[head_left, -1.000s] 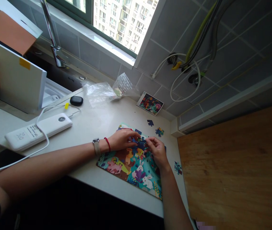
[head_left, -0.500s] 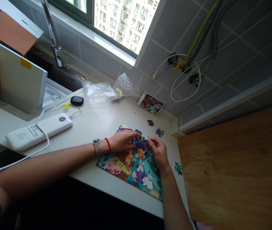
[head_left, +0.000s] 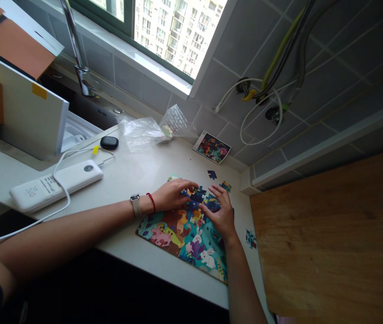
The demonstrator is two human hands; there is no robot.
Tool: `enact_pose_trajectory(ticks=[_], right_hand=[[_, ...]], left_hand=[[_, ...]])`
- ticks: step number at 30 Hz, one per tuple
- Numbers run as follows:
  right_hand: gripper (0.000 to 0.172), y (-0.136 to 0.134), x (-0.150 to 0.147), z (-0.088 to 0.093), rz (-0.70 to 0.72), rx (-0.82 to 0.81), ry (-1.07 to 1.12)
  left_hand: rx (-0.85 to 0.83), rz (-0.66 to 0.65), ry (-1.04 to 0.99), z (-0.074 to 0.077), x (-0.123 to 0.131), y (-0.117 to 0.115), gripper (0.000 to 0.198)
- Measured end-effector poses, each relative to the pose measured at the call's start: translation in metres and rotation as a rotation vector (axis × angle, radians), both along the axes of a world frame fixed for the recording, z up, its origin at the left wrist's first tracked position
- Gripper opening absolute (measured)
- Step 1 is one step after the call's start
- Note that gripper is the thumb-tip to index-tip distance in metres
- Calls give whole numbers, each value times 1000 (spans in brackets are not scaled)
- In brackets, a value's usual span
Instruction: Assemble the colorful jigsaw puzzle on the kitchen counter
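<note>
A colourful jigsaw puzzle (head_left: 174, 234) with white rabbits and a pink animal lies on the white counter, largely put together. My left hand (head_left: 169, 194) rests at its upper left part, fingers bent and apart, its tips at a dark blue puzzle piece (head_left: 198, 194). Over the puzzle's upper right part, my right hand (head_left: 221, 211) is open, thumb and fingers spread and touching or just above the dark blue area. Beyond the hands lie a loose dark piece (head_left: 212, 174) and a multicoloured piece (head_left: 225, 186). Another loose piece (head_left: 250, 239) is right of my right forearm.
A picture card (head_left: 212, 147) leans against the tiled wall. Crumpled clear plastic bags (head_left: 144, 130), a black case (head_left: 109, 142) and a white power bank (head_left: 56, 184) with a cable lie left. A wooden board (head_left: 329, 234) borders the counter at right; the sink (head_left: 96, 110) is behind.
My right hand has opened from a pinch, its fingers spreading over the puzzle's upper right part. My left fingertips have shifted slightly away from me, and more of the dark blue piece shows.
</note>
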State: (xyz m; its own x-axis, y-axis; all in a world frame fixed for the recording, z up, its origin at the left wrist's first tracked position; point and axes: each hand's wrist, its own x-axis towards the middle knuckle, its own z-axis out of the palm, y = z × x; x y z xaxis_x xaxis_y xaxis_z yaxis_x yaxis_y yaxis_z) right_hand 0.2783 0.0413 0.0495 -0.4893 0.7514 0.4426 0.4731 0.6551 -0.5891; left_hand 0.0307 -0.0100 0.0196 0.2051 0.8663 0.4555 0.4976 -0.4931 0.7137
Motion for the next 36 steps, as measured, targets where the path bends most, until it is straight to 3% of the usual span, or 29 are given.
enact_pose_trajectory(ticks=[2, 9, 15, 18, 21, 26, 31, 36], right_hand=[[50, 0, 0, -1, 23, 19, -43], [36, -1, -2, -3, 32, 19, -61], [34, -5, -9, -5, -14, 51, -26], [34, -6, -11, -7, 2, 57, -9], [28, -6, -10, -6, 26, 38, -4], [14, -10, -11, 3, 106, -47, 9], [20, -12, -14, 5, 54, -146, 64], [31, -15, -17, -2, 24, -357, 150]], left_hand=[[2, -1, -3, -1, 0, 0, 49], [-53, -50, -62, -4, 0, 1, 59], [-261, -155, -455, -2, 8, 0, 57], [-304, -176, -587, -2, 11, 1, 42], [-301, -96, -588, -2, 11, 4, 28], [-311, 29, -569, 1, 6, 6, 33], [-249, 25, -471, 3, 3, 4, 30], [-249, -60, -464, 0, 6, 3, 27]])
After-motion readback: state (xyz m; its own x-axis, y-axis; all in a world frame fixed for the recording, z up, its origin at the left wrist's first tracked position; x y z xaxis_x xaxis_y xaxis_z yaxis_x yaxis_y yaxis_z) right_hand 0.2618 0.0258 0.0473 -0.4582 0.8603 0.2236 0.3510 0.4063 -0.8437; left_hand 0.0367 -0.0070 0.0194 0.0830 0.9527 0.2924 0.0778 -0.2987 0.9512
